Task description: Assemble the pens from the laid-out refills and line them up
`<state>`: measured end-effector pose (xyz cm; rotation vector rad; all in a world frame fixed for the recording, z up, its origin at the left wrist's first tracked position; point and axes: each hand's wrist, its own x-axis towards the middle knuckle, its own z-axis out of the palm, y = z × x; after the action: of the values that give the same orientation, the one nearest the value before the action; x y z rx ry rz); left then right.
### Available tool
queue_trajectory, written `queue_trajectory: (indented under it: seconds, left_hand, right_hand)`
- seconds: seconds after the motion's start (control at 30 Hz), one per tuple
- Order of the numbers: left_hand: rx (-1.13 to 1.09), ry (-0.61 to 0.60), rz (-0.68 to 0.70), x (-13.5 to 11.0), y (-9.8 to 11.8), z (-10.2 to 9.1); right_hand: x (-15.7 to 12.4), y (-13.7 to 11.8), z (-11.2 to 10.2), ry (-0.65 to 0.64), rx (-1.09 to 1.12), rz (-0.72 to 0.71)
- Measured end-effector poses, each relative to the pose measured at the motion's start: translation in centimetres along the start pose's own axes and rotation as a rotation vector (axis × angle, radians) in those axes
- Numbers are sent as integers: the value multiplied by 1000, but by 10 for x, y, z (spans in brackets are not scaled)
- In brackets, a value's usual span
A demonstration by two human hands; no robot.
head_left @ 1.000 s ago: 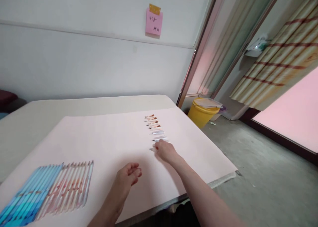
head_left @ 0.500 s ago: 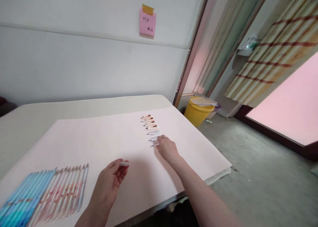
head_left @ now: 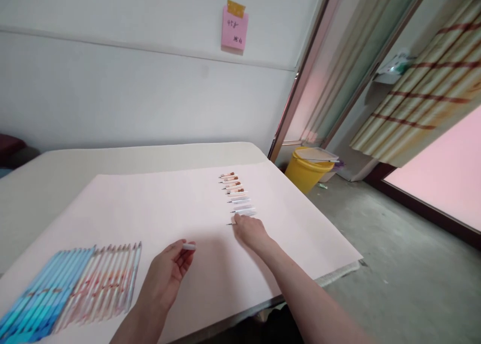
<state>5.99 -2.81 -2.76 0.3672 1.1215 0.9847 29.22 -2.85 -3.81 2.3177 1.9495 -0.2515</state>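
On the table (head_left: 63,173) lies a paper sheet (head_left: 161,203), bearing pens (head_left: 62,274) left of the left hand (head_left: 165,274) and pen parts (head_left: 239,190) beyond the right hand (head_left: 251,231); behind stands a wall (head_left: 131,93), to the right a bucket (head_left: 306,174).

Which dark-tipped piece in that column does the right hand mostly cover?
The nearest dark-tipped piece: only its tip end pokes out from the right hand, while the others show more length.

Pink note (head_left: 234,32) on wall, yellow bin (head_left: 307,172), striped curtain (head_left: 424,93)
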Motion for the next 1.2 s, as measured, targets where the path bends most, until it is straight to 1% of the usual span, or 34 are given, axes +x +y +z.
queue_trajectory:
  seconds: [0.07,0.17,0.33,0.4,0.5,0.6,0.67,0.73,0.8,0.9,1.07,1.2]
  left_hand:
    - [-11,23,10,2,1,-2]
    - [-35,34,18,4,3,-5]
    - [-62,25,23,4,6,-8]
    - [-72,17,20,5,7,-9]
    - [-96,-4,21,5,7,-9]
    - [-127,15,47,6,7,-8]
    - [-154,39,69,6,8,-8]
    - [-177,54,83,6,8,-7]
    - [-189,58,91,5,8,-7]
    - [-204,61,103,5,8,-6]
    - [-213,56,110,5,8,-5]
    - [-157,31,119,4,6,-5]
  right_hand:
    - [0,-5,-1,5,-9,-12]
    - [2,-4,-5,13,-20,-3]
    - [6,-1,-10,-34,-12,-6]
    - [4,-6,-12,-35,8,-35]
    - [-6,-21,-17,-17,55,-119]
    - [-24,-42,-24,-6,193,-271]
    - [-37,-54,-26,-25,448,-428]
    - [-47,-62,-27,-34,624,-493]
    - [-52,-65,-25,-22,696,-481]
    - [-53,-65,-23,3,730,-440]
    - [-51,-64,-23,18,715,-433]
    - [-51,-66,-23,37,713,-426]
